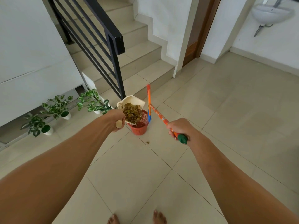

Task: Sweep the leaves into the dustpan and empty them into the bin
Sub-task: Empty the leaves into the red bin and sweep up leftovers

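Observation:
My left hand (116, 119) grips the wooden handle of a cream dustpan (131, 100), tilted over a red mesh bin (140, 128) on the floor. A pile of dry green-brown leaves (131, 113) slides down the pan toward the bin's mouth. My right hand (177, 128) holds the orange broom handle (159, 114) just above its green end cap. The broom's orange and blue head (149, 102) stands upright right of the bin. One small leaf scrap (147, 142) lies on the tiles in front of the bin.
A black stair railing (105, 41) and tiled steps (142, 65) rise behind the bin. Three potted plants (56, 109) line the left wall. A wooden door (194, 46) and a wall sink (271, 13) are at the far right. My bare feet (137, 218) stand on beige tiles.

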Demonstrator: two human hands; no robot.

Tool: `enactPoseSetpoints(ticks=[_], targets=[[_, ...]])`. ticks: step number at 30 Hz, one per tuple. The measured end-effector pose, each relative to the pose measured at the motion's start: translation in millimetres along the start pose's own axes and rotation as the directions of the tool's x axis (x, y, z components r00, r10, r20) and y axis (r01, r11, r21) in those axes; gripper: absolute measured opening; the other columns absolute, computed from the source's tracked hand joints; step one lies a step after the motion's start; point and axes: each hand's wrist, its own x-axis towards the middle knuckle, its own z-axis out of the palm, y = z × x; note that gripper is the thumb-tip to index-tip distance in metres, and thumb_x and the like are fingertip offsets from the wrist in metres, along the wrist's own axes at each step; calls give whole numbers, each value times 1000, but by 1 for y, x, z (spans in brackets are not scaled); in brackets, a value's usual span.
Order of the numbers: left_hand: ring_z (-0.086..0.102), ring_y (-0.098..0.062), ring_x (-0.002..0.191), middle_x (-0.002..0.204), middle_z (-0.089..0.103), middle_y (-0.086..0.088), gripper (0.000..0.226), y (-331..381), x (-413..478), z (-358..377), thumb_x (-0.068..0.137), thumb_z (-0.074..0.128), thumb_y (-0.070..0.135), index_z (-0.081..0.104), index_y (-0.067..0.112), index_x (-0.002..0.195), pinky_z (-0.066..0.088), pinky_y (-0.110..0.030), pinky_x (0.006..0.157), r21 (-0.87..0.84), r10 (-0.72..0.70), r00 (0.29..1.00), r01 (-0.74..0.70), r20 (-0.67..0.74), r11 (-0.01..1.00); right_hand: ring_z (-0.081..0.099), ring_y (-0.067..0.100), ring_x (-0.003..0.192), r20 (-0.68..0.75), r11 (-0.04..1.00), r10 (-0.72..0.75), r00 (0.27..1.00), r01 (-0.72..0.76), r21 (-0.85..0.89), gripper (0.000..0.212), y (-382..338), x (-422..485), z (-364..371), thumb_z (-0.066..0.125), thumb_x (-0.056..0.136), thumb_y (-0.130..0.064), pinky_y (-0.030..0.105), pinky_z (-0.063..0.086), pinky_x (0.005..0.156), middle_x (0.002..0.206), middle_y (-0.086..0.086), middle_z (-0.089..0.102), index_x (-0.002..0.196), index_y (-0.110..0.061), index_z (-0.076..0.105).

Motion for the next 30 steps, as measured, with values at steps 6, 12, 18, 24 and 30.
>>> enactPoseSetpoints(ticks=[6,12,18,24,30], targets=[[42,-4,27,56,47,-1,41,-7,4,5,98,40,2,48,7,138,39,-12,32,37,-4,1000,5,-11,999,45,6,26,17,999,2,1000,-3,44,12,-2,0,6,51,92,-3,13,36,32,68,8,52,101,-3,59],[43,-3,27,58,48,-1,40,-9,2,6,98,41,2,49,7,137,40,-12,31,50,-22,1000,23,-14,998,45,6,28,5,995,-2,1000,1,101,21,-2,-4,10,51,92,1,12,36,32,70,10,52,110,2,61],[43,-3,28,64,49,-2,42,-7,0,4,97,43,1,49,6,138,40,-12,31,84,-12,1000,14,-18,996,45,6,30,6,996,-11,1000,11,90,19,-5,-4,12,53,93,-1,13,36,32,68,9,53,110,2,61],[44,-3,27,65,49,-3,45,-4,-6,7,96,43,1,48,6,141,40,-12,31,104,8,1000,-5,-27,995,45,6,30,-4,999,-19,1000,19,43,17,-7,1,14,54,95,-7,13,37,32,65,7,53,108,-1,62],[45,-6,46,70,49,-4,42,-8,-10,11,96,43,1,46,5,138,42,-13,35,130,42,999,-38,-27,991,50,10,46,-29,999,-30,999,29,-40,22,-7,2,15,54,92,-6,16,39,34,71,6,59,112,-2,63]])
